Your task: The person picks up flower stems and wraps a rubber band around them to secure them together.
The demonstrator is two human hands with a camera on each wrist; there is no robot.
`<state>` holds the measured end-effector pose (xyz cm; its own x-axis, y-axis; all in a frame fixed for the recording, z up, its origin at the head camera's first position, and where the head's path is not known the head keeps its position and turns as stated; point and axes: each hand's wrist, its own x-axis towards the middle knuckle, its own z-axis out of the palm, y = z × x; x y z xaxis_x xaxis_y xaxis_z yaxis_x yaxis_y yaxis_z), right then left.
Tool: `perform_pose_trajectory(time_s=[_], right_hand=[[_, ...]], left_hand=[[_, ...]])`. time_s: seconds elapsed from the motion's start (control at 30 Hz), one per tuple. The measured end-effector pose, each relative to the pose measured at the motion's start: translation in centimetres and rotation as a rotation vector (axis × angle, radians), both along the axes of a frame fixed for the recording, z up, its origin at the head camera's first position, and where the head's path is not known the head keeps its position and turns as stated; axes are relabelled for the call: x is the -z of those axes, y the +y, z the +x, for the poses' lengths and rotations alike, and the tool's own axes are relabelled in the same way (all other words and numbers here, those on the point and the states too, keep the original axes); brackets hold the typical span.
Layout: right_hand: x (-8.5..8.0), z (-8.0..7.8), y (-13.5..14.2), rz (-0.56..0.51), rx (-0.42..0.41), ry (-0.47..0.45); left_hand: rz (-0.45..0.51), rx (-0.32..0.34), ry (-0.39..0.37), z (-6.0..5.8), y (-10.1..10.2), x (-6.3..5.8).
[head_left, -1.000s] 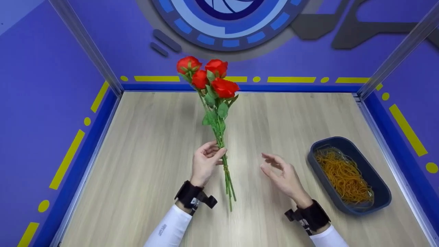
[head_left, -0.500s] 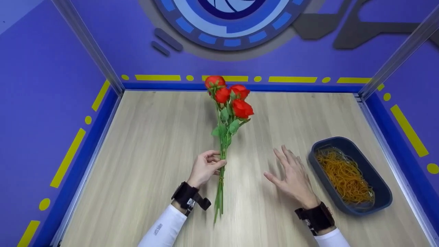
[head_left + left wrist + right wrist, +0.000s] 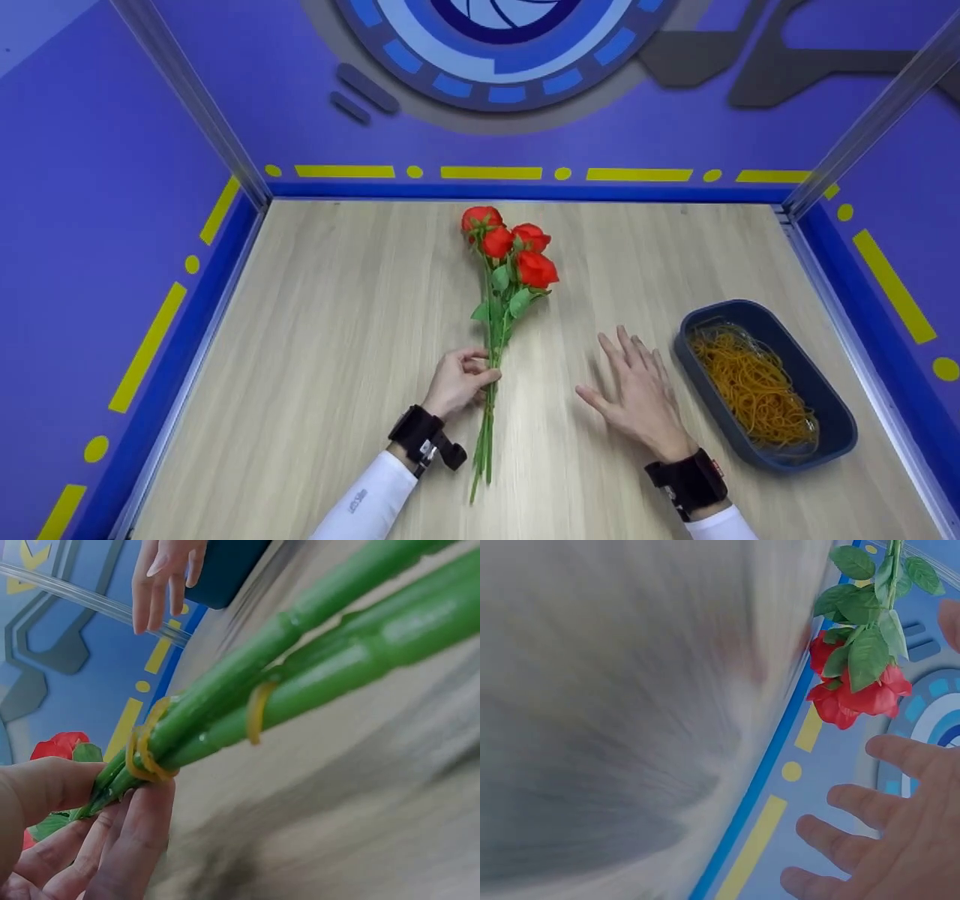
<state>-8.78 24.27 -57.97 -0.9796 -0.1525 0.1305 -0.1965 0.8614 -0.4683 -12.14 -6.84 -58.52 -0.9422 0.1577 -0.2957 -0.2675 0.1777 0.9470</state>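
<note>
While flat on the table (image 3: 337,337), lay gathered as one bunch of roses (image 3: 504,277), stems (image 3: 315,667) pinched between thumb and curled fingers of the left hand (image 3: 459,381) (two yellow bands (image 3: 142,754) round the stems). Rested spread and empty: right hand (image 3: 637,397), between roses and bin (image 3: 765,382) of bands.

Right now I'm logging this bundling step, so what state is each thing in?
roses: four red blooms, bunched, lying on the table.
stems: bound by yellow rubber bands.
left hand: fingers pinch the stems.
right hand: open, spread, holding nothing.
tray: full of orange rubber bands.
</note>
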Motion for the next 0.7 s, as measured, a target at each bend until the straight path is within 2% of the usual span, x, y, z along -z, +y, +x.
perform_pose_trajectory(time_s=[0.17, 0.53, 0.7], right_hand=[[0.3, 0.2, 0.0, 0.008, -0.005, -0.009], [0.4, 0.2, -0.4, -0.005, -0.013, -0.014], [0.4, 0.2, -0.4, -0.021, -0.016, -0.028]], left_hand=[[0.006, -0.004, -0.044, 0.1, 0.0, 0.6], [-0.006, 0.029, -0.058, 0.0, -0.3, 1.4], [-0.053, 0.035, -0.005, 0.4, -0.6, 1.2]])
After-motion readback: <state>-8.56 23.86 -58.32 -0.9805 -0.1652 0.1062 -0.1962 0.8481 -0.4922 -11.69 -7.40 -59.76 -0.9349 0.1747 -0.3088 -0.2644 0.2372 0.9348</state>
